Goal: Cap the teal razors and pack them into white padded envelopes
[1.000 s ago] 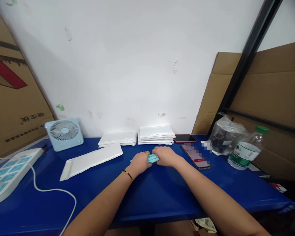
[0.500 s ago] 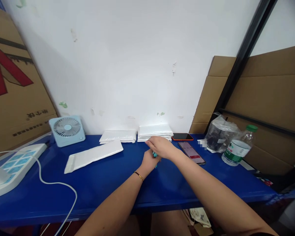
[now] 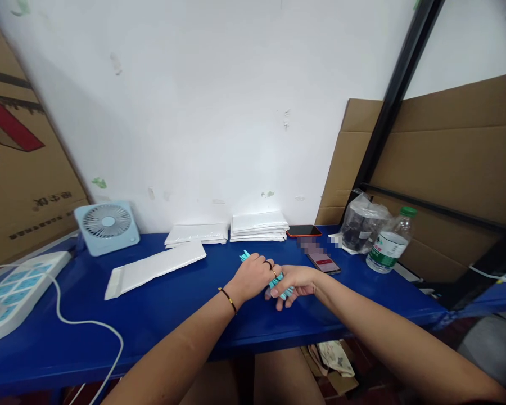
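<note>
teal sticks sit bundled at mid-frame just over the blue table, our left hand wrapped round them, our right hand curled on the lower ends; we judge a firm left grip best while squaring the tips.

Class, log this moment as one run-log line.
left hand: holding teal stick bundle | right hand: holding same bundle | below: blue table

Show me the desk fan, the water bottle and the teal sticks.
desk fan (image 3: 105, 221), head view, grille centre.
water bottle (image 3: 387, 244), head view, on its label.
teal sticks (image 3: 245, 256), head view, the upper tips.
</note>
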Action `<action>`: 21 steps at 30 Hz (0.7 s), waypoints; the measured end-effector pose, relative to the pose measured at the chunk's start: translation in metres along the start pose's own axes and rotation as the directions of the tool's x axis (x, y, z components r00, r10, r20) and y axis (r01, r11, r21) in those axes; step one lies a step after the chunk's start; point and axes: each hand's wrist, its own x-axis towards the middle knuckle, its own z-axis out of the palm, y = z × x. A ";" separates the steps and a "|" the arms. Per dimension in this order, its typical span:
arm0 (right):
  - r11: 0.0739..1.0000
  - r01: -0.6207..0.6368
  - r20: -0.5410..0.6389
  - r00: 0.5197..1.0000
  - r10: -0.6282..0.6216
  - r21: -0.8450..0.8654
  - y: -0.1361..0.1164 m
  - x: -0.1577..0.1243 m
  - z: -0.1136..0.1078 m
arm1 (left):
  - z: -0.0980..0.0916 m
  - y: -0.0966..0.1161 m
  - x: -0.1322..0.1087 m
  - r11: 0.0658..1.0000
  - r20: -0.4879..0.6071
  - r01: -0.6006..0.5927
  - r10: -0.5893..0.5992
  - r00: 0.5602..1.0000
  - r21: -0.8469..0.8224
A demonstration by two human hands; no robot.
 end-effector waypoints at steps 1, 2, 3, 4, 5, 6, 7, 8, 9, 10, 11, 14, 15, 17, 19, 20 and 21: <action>0.996 -0.011 -0.024 1.000 0.009 -0.087 -0.001 0.000 0.003 | -0.003 0.002 0.000 1.000 0.009 0.000 0.000 1.000 0.008; 0.978 -0.024 -0.078 0.997 0.008 -0.209 -0.002 0.000 0.005 | -0.006 0.003 0.001 1.000 0.024 0.013 -0.013 1.000 0.006; 0.932 -0.047 -0.169 0.986 -0.015 -0.360 -0.004 -0.001 0.009 | -0.009 0.004 0.001 0.999 0.055 0.054 -0.053 0.997 -0.006; 0.847 -0.088 -0.290 0.954 -0.081 -0.525 -0.005 -0.002 0.012 | -0.011 0.004 0.002 0.993 0.098 0.118 -0.115 0.988 -0.022; 0.721 -0.157 -0.404 0.896 -0.183 -0.675 -0.007 -0.003 0.016 | -0.013 0.004 0.002 0.981 0.149 0.192 -0.185 0.971 -0.037; 0.571 -0.249 -0.480 0.825 -0.299 -0.782 -0.008 -0.004 0.021 | -0.014 0.003 0.003 0.964 0.198 0.261 -0.246 0.949 -0.050; 0.428 -0.340 -0.514 0.756 -0.405 -0.838 -0.009 -0.006 0.024 | -0.015 0.002 0.003 0.948 0.238 0.312 -0.291 0.927 -0.058; 0.317 -0.409 -0.517 0.705 -0.486 -0.855 -0.010 -0.008 0.028 | -0.016 0.001 0.003 0.938 0.262 0.341 -0.314 0.913 -0.063; 0.259 -0.449 -0.515 0.675 -0.528 -0.855 -0.010 -0.010 0.029 | -0.016 0.000 0.003 0.935 0.269 0.348 -0.319 0.909 -0.066; 0.264 -0.453 -0.520 0.665 -0.535 -0.851 -0.011 -0.012 0.030 | -0.017 -0.001 0.003 0.935 0.266 0.349 -0.320 0.909 -0.068; 0.332 -0.416 -0.532 0.683 -0.501 -0.846 -0.011 -0.014 0.029 | -0.017 -0.001 0.003 0.936 0.256 0.345 -0.318 0.913 -0.069; 0.779 -0.112 -0.390 0.903 -0.179 -0.617 -0.006 -0.019 0.021 | -0.018 0.001 0.001 0.977 0.135 0.208 -0.199 0.971 -0.053; 0.913 -0.024 -0.222 0.972 -0.074 -0.406 -0.003 -0.019 0.019 | -0.018 0.002 0.000 0.993 0.066 0.113 -0.110 0.992 -0.038; 0.998 0.022 0.129 0.991 -0.031 0.065 0.005 -0.017 0.021 | -0.016 0.001 -0.002 0.996 -0.077 -0.095 0.095 0.993 0.006; 0.920 -0.003 0.294 0.948 -0.122 0.391 0.014 -0.013 0.029 | -0.014 -0.003 -0.006 0.972 -0.180 -0.230 0.234 0.955 0.041; 0.872 -0.020 0.330 0.930 -0.164 0.490 0.018 -0.011 0.035 | -0.013 -0.005 -0.007 0.963 -0.215 -0.265 0.270 0.939 0.052; 0.827 -0.040 0.346 0.919 -0.190 0.560 0.020 -0.008 0.040 | -0.011 -0.007 -0.008 0.958 -0.238 -0.281 0.287 0.928 0.058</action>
